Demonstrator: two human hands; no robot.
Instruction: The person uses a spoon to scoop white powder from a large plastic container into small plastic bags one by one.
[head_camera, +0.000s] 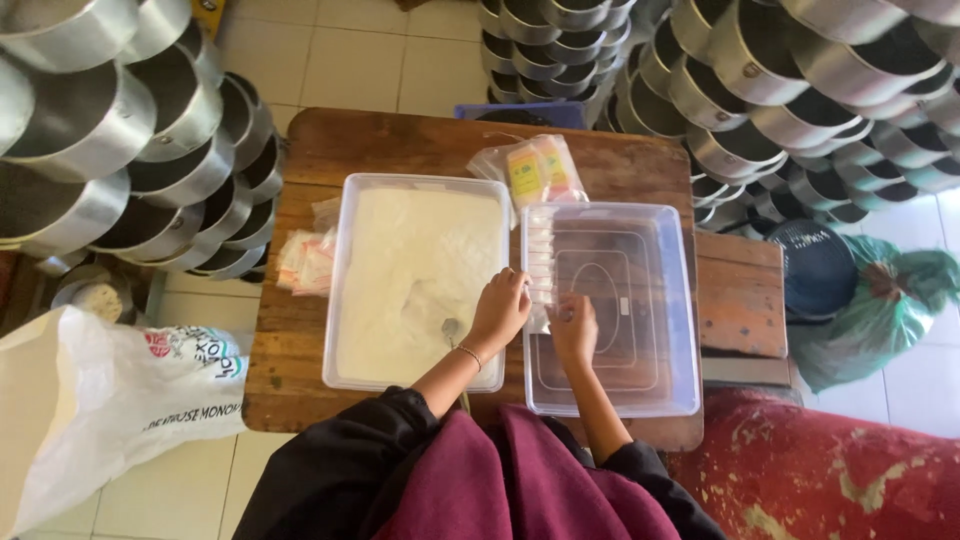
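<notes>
Right now both hands meet at the seam between two clear plastic tubs on a worn wooden table (420, 140). The left hand (499, 312), a thin bracelet at its wrist, rests on the right rim of the tub of white powder (415, 270), its fingers curled down over what looks like a small clear packet (541, 300) at the near end of a row; how firmly it grips is hard to tell. The right hand (574, 328) sits just inside the second tub (640, 300), fingers bunched loosely and touching the same packet or the one next to it, too small to settle. The row of small packets (540, 255) stands along that tub's left wall, thin, glossy and crinkled. By my reading, a filled packet is being set in line; the next move would call for a light pinch and a level hold so nothing spills. A metal spoon (451, 328) lies in the powder, which is soft, matte and dented near the hands. Beyond, a bag of yellow-labelled packets (535, 168) lies at the table's far side, more sachets (305, 262) to the left, a big white sack (110, 400) on the floor, and stacks of shiny round metal tins (800, 90) on both sides.
</notes>
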